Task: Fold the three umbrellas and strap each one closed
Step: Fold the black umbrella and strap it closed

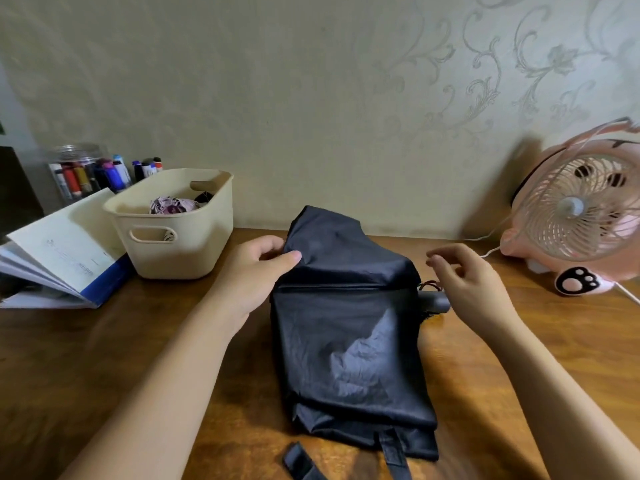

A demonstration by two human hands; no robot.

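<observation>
Head view shows one dark umbrella (349,327) at centre, left hand (258,271) pinching its fabric, right hand (467,275) loosely apart. One cream basket (173,237), upper left, holds purple cloth (173,205).

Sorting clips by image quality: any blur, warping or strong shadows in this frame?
Head view: the right hand looks motion-blurred; wide-angle warping bends the edges; the pink fan casts a soft shadow on the wall; the black umbrella fabric is fairly sharp.
</observation>
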